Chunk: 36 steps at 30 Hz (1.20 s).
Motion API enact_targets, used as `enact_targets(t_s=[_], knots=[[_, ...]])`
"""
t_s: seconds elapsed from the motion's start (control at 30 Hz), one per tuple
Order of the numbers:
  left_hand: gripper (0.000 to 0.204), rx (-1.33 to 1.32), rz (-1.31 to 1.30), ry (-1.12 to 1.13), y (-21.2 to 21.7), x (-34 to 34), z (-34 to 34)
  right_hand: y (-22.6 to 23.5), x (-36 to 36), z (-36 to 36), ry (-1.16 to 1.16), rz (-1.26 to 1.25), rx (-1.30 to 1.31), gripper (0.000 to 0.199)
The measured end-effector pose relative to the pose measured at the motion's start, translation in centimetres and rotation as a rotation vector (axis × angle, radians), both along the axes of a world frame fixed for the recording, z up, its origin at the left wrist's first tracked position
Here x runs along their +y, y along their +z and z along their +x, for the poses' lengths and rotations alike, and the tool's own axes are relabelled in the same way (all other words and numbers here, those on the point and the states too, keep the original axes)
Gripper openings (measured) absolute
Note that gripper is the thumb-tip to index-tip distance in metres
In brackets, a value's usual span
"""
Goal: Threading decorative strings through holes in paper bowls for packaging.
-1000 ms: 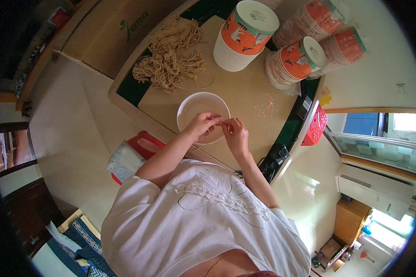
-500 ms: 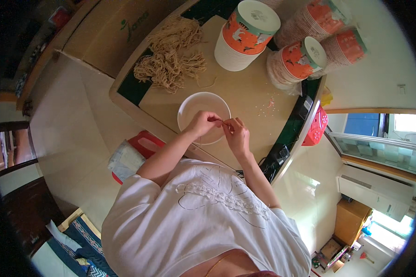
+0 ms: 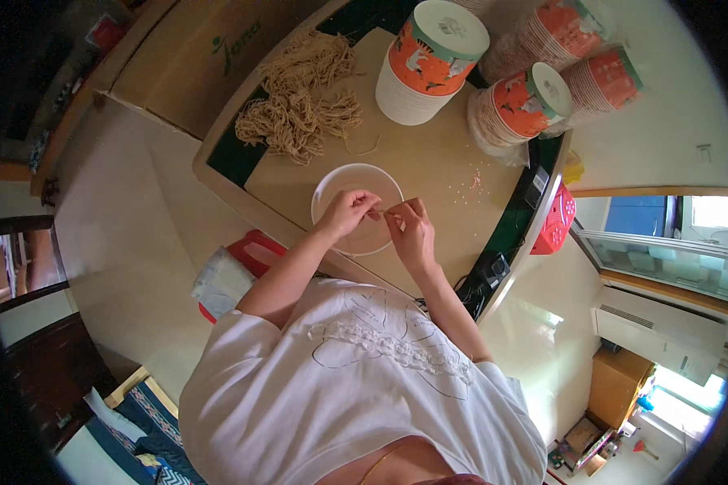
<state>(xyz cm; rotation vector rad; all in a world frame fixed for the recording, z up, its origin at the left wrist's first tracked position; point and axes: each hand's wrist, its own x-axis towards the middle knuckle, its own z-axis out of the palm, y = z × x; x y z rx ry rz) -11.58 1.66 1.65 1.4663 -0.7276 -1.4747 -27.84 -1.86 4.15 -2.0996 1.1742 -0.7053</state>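
Two hands are held over a white bowl (image 3: 357, 208) on the counter (image 3: 437, 174); a thin strand (image 3: 384, 213) is pinched between the left hand (image 3: 346, 212) and the right hand (image 3: 410, 230), both grips closed on it.

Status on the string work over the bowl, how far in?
Early, it seems. Both hands, left hand and right hand, pinch one thin tan strand over the round white bowl; I can't tell whether the bowl holds anything. The heap of tan fibre strands on the beige tabletop looks large and untouched.
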Motion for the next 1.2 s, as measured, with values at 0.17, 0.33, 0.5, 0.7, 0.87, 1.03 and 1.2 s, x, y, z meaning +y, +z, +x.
enact_targets(t_s=[0.17, 0.33, 0.5, 0.7, 0.87, 1.03, 1.2], knots=[[0.012, -0.259, -0.236, -0.068, -1.8, 0.7, -0.1, 0.4, 0.0, 0.1, 0.002, 0.013, 0.015, 0.006], [0.011, -0.478, -0.250, -0.106, -1.0, 0.4, -0.3, 0.1, 0.0, -0.1, 0.021, 0.018, 0.046, 0.006], [0.010, -0.457, -0.273, -0.018, -1.5, 0.4, -0.8, -0.2, 0.1, -0.1, 0.014, 0.016, 0.051, 0.007], [0.007, -0.561, -0.288, -0.012, -1.6, 0.4, -0.6, -0.4, 0.0, -0.2, 0.021, 0.004, 0.053, 0.007], [0.006, -0.613, -0.342, 0.009, -1.2, 0.4, -0.6, -0.2, 0.1, -0.3, 0.029, -0.011, 0.052, 0.005], [0.009, -0.704, -0.413, 0.125, -2.5, 0.2, -0.6, -0.5, 0.0, -0.4, 0.049, -0.039, 0.034, 0.004], [0.013, -0.377, -0.302, 0.117, -1.7, -0.1, -0.1, -1.1, -0.1, -0.7, 0.053, -0.103, 0.016, 0.005]])
